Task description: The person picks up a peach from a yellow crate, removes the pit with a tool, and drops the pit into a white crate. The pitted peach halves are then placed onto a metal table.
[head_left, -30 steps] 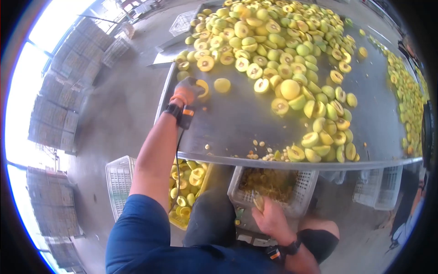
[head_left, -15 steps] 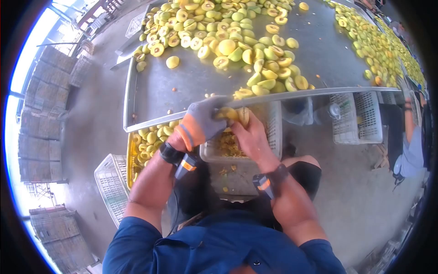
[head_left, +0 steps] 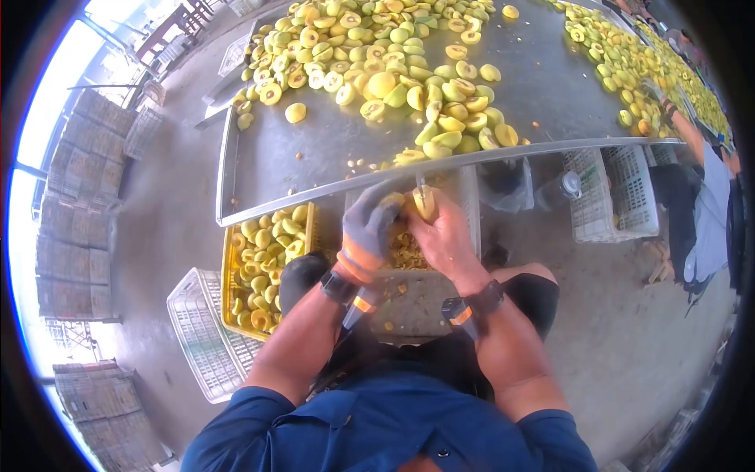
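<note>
My left hand [head_left: 370, 224], in a grey and orange glove, is closed round a yellow peach half [head_left: 395, 200] just below the table's front edge. Close beside it, my bare right hand [head_left: 445, 236] pinches another yellow peach half [head_left: 425, 203] between thumb and fingers. A thin metal tip [head_left: 420, 182] shows at the top of that half; the rest of it is hidden. Under both hands stands a pale crate [head_left: 472, 206] with yellow-brown scraps [head_left: 407, 253] in it. Many halved peaches [head_left: 377, 55] lie heaped on the metal table [head_left: 271, 161].
A yellow crate [head_left: 229, 275] full of peach halves stands to my left, next to a white crate [head_left: 189, 315]. White crates [head_left: 609, 212] and a clear plastic jug [head_left: 570, 186] are under the table at right. A co-worker's arm [head_left: 686, 135] reaches over the far heap.
My left hand has shifted right and tilted more upright, uncovering more of the yellow crate. My right hand stays near the same place. The co-worker's arm now reaches onto the table.
</note>
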A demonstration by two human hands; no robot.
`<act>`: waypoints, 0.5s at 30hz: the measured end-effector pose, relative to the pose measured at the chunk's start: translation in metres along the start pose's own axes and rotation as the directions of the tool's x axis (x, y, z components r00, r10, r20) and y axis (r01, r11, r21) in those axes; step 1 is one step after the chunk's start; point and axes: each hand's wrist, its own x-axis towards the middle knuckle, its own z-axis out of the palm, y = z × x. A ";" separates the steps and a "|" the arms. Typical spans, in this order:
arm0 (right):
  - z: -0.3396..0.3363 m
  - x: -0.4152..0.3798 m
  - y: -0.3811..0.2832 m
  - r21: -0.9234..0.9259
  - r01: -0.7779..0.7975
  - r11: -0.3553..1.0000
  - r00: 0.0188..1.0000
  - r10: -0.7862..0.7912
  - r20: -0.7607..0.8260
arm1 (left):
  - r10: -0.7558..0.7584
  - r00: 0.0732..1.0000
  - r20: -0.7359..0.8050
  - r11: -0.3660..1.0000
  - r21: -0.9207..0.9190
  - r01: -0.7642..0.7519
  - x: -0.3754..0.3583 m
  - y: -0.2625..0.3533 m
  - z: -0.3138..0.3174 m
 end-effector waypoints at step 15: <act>0.013 -0.023 0.001 -0.228 0.063 0.972 0.996 -0.049 0.068 | 0.273 0.959 -0.077 0.829 0.524 -0.194 0.013 -0.030 -0.008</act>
